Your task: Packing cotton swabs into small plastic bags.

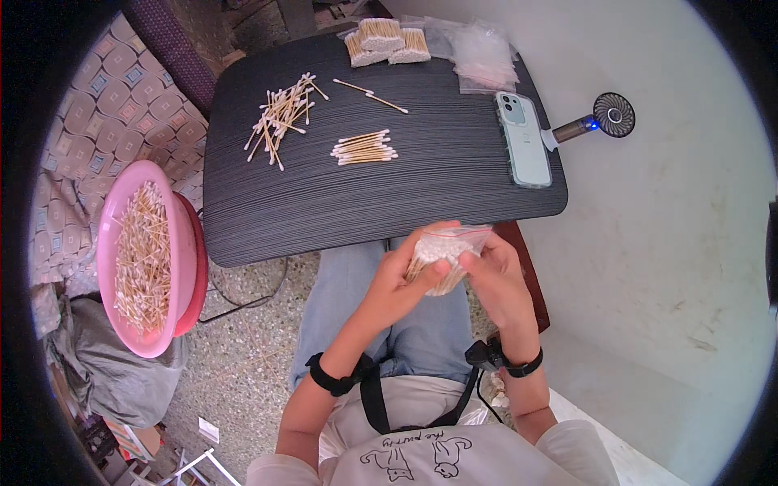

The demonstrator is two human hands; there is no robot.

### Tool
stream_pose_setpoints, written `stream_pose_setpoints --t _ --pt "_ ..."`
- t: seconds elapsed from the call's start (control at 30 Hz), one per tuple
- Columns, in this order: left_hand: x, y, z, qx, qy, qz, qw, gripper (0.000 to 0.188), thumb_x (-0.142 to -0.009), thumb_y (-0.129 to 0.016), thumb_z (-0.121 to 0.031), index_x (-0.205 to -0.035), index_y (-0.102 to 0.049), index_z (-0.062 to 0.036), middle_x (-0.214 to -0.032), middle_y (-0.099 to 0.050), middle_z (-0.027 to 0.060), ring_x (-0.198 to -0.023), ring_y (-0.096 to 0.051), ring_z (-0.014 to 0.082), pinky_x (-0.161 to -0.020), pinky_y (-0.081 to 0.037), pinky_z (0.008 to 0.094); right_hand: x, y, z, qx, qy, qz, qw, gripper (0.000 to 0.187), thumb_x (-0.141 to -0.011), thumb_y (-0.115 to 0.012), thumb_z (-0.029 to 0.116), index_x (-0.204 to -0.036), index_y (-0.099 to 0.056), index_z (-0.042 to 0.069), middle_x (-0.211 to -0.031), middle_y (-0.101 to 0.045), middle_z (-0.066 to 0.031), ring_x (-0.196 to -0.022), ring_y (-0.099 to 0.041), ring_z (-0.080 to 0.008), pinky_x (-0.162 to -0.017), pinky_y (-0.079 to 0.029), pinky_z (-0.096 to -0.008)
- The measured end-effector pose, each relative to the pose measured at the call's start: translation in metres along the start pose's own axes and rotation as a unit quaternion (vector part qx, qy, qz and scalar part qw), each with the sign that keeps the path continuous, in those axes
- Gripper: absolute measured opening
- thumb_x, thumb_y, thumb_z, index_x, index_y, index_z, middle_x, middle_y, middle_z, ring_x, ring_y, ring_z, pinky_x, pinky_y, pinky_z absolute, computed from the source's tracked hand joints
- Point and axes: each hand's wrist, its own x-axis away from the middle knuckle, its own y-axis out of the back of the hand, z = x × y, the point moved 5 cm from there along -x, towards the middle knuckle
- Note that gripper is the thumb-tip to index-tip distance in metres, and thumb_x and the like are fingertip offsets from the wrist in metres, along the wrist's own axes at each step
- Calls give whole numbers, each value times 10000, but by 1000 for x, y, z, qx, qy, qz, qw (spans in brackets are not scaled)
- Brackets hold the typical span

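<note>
Between my two hands is a clear zip bag of cotton swabs (pixel 447 253), held over my lap just off the table's near edge. My left hand (pixel 409 271) wraps its left side, thumb on the front. On the other side, my right hand (pixel 496 279) grips the bag with its thumb near the top corner. White cotton tips show through the plastic below the red zip line. On the dark table (pixel 292 211) lie a neat small stack of swabs (pixel 365 147), a loose heap of swabs (pixel 282 117) and two single swabs (pixel 370 94).
Filled swab bags (pixel 381 42) are piled at the far edge beside empty clear bags (pixel 484 55). A phone (pixel 524 139) and a small fan (pixel 596 121) are at the right, by the wall. A pink basin (pixel 185 267) full of swabs stands left of the table.
</note>
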Motion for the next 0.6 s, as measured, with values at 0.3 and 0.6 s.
stream_pose_setpoints --t 0.3,0.6 --pt "0 -8 8 24 -9 1 1000 443 -917 -612 -250 -1296 -485 -57 -1101 -623 62 -998 -581 133 -868 -462 286 -3 1 -6 46 48 -11 998 182 -861 -681 151 -970 -576 49 -939 -587 3 -888 -525 -65 -794 -414 -228" --pt "1 -1 12 15 23 -18 999 471 -796 -762 -190 -1176 -537 -28 -1003 -628 23 -909 -599 102 -750 -497 259 2 2 11 150 208 -110 960 111 -893 -647 102 -902 -568 24 -911 -583 -18 -821 -515 -75 -715 -405 -218"
